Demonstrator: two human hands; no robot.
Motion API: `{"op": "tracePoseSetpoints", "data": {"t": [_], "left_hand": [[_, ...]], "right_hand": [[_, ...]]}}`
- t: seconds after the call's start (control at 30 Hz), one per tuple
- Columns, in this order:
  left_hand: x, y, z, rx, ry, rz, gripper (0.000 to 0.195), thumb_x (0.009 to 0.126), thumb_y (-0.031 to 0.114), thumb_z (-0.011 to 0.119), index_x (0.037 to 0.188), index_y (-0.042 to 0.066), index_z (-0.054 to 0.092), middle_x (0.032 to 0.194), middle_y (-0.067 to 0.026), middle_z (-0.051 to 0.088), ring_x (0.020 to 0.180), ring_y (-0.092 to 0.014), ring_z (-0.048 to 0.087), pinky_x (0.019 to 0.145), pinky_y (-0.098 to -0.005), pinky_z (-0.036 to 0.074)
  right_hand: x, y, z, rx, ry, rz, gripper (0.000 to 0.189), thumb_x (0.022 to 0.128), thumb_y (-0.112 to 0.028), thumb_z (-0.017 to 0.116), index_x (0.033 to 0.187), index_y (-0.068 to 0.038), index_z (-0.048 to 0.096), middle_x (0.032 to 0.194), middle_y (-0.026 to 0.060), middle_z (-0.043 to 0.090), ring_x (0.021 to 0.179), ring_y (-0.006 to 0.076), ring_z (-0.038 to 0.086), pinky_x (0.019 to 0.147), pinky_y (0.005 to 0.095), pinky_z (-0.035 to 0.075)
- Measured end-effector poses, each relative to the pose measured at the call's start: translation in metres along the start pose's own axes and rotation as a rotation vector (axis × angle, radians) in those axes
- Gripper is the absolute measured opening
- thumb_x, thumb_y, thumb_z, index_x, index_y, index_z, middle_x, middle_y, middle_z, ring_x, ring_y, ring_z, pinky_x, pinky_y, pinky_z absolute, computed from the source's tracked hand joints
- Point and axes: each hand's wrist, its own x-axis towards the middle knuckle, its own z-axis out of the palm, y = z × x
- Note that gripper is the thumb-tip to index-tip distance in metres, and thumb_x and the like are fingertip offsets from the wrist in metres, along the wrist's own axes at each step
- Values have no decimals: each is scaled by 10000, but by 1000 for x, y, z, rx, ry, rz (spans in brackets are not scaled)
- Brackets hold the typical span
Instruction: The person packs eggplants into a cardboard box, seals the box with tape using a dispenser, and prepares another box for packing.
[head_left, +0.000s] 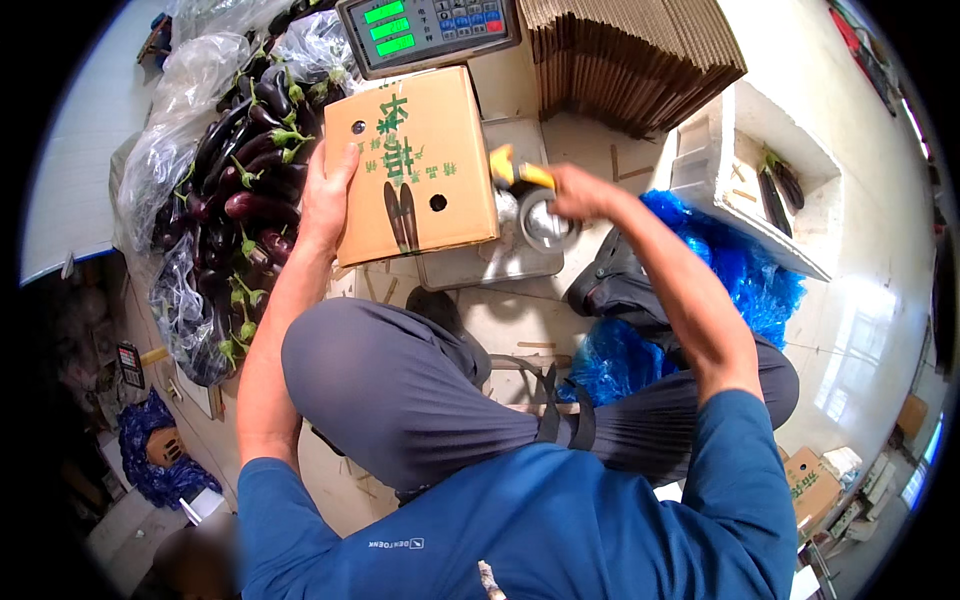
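Observation:
A closed cardboard box (420, 165) printed with green writing and dark eggplants stands tilted over the metal platform (491, 262) of an electronic scale. Against its left side rests my left hand (328, 187), thumb on the printed face. My right hand (581, 193) grips a yellow-handled tape dispenser (536, 176) just right of the box; a roll of clear tape (547, 221) shows below the handle, somewhat blurred. Above the box is the scale's display unit (427, 30) with green readouts and a keypad.
Loose eggplants (259, 180) lie in clear plastic bags at the left. Flattened cardboard boxes (630, 60) are stacked at the top right. Beside them, a white foam box (787, 161) holds a few eggplants. Blue plastic (619, 360) lies near my feet. At the lower left, part of a person's head (199, 559) is visible.

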Motion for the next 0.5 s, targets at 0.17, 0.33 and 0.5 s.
{"op": "tracePoseSetpoints", "data": {"t": [0.17, 0.33, 0.5], "left_hand": [[-5, -4, -12, -81, -37, -2, 537, 997, 361, 569, 1378, 4, 441, 1198, -98, 608, 1040, -165, 607, 885, -298, 503], [-6, -12, -4, -143, -16, -24, 563, 997, 360, 563, 1409, 7, 414, 1266, -112, 574, 1092, -182, 577, 919, -315, 484], [-32, -21, 20, -293, 156, -102, 555, 1013, 381, 523, 1403, 3, 408, 1269, -120, 565, 1100, -212, 567, 937, -345, 475]], "right_hand": [[-85, -56, 70, 55, -176, 290, 797, 729, -120, 667, 1481, -133, 404, 1117, 276, 653, 1047, 343, 655, 959, 391, 491], [-92, -25, 135, 162, 283, 109, 800, 716, -106, 632, 1476, -88, 382, 1094, 294, 642, 1024, 393, 645, 927, 413, 498], [-61, -52, 182, 427, 736, 231, 797, 715, -105, 631, 1459, -16, 363, 960, 313, 646, 926, 424, 657, 860, 444, 512]]}}
